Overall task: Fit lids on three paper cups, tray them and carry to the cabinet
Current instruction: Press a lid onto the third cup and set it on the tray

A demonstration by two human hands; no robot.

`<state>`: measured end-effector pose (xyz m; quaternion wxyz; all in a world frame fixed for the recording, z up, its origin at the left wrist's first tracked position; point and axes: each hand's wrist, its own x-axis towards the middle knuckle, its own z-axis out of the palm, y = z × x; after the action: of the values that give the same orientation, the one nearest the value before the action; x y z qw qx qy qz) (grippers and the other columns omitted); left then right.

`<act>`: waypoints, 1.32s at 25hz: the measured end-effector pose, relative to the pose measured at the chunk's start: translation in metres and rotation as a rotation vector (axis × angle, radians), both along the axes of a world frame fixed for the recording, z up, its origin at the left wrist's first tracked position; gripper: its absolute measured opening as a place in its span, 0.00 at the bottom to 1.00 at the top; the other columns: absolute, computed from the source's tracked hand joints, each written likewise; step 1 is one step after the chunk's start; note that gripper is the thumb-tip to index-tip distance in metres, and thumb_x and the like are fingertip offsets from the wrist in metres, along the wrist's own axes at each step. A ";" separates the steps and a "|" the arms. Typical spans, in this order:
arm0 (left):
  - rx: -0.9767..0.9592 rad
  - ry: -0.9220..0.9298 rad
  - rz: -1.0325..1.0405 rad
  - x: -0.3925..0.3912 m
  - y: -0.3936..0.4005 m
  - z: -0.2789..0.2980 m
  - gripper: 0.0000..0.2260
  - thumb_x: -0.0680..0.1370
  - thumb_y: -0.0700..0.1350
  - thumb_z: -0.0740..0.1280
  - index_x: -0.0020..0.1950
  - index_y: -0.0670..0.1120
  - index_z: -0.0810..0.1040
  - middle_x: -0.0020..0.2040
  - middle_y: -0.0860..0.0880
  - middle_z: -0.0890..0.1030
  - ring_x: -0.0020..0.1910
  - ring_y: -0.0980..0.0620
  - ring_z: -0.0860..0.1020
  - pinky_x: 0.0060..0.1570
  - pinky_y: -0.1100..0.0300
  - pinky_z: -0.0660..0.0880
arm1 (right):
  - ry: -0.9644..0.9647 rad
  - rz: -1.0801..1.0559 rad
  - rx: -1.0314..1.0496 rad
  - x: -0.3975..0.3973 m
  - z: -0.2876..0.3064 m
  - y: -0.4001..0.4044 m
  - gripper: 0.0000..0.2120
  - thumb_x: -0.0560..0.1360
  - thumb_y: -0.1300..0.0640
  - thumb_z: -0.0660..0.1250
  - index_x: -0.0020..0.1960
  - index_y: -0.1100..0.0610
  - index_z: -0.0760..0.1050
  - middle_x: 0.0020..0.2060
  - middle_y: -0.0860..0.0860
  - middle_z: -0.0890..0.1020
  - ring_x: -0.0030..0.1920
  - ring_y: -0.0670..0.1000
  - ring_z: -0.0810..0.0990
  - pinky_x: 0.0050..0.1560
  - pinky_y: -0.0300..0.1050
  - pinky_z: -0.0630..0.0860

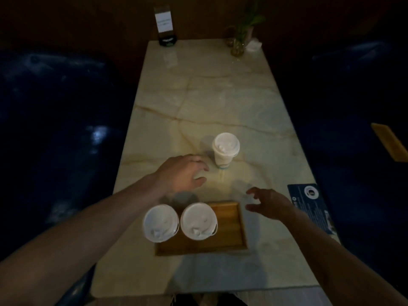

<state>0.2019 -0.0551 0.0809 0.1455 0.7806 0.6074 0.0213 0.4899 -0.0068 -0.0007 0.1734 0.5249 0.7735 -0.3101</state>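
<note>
Two lidded cups (pixel 160 223) (pixel 198 221) are seen side by side in the left part of a wooden tray (pixel 229 226) on the marble surface (pixel 220 96). A third lidded cup (pixel 225 149) stands alone on the surface, at 12 o'clock from the tray and apart from it. The left hand (pixel 183 173) is held at 8 o'clock of that cup, its grip released, nothing grasped. The right hand (pixel 268 203) is poised at 2 o'clock of the tray, fingers spread, likewise empty.
</note>
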 end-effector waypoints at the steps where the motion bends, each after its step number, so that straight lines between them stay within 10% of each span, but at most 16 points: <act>1: 0.035 0.019 -0.029 0.002 0.016 -0.003 0.17 0.77 0.56 0.66 0.65 0.54 0.76 0.65 0.55 0.75 0.63 0.53 0.75 0.55 0.56 0.74 | 0.012 -0.029 0.004 -0.004 -0.001 0.010 0.31 0.75 0.40 0.69 0.74 0.48 0.65 0.68 0.53 0.77 0.67 0.54 0.76 0.63 0.48 0.73; 12: 0.189 -0.092 -0.092 0.007 0.096 -0.044 0.16 0.76 0.45 0.69 0.64 0.48 0.77 0.67 0.50 0.75 0.67 0.50 0.73 0.56 0.50 0.77 | 0.547 -0.593 0.070 -0.069 -0.049 0.061 0.54 0.61 0.46 0.83 0.78 0.51 0.56 0.72 0.58 0.71 0.70 0.61 0.72 0.67 0.61 0.73; 19: 0.206 -0.259 0.041 0.012 0.101 -0.064 0.14 0.73 0.44 0.72 0.58 0.49 0.79 0.62 0.53 0.78 0.63 0.53 0.75 0.56 0.56 0.76 | 0.952 -0.820 0.039 -0.109 -0.057 0.077 0.45 0.59 0.65 0.84 0.70 0.56 0.65 0.56 0.45 0.79 0.58 0.49 0.77 0.41 0.21 0.73; 28: 0.208 -0.343 0.140 0.020 0.091 -0.063 0.14 0.72 0.43 0.72 0.56 0.52 0.79 0.61 0.56 0.78 0.63 0.54 0.74 0.54 0.52 0.78 | 0.940 -0.791 0.099 -0.112 -0.049 0.071 0.39 0.64 0.59 0.83 0.71 0.57 0.69 0.62 0.50 0.81 0.61 0.51 0.80 0.63 0.48 0.77; 33: 0.263 -0.513 0.214 0.028 0.079 -0.035 0.13 0.71 0.40 0.73 0.55 0.49 0.81 0.57 0.54 0.80 0.61 0.54 0.75 0.60 0.56 0.74 | 1.025 -0.782 0.037 -0.107 -0.019 0.060 0.38 0.65 0.62 0.81 0.71 0.55 0.70 0.60 0.50 0.82 0.58 0.49 0.80 0.44 0.25 0.76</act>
<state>0.2302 0.0243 0.0457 0.1887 0.6935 0.6218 0.3112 0.3828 0.0535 -0.0199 -0.3533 0.5562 0.5149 -0.5483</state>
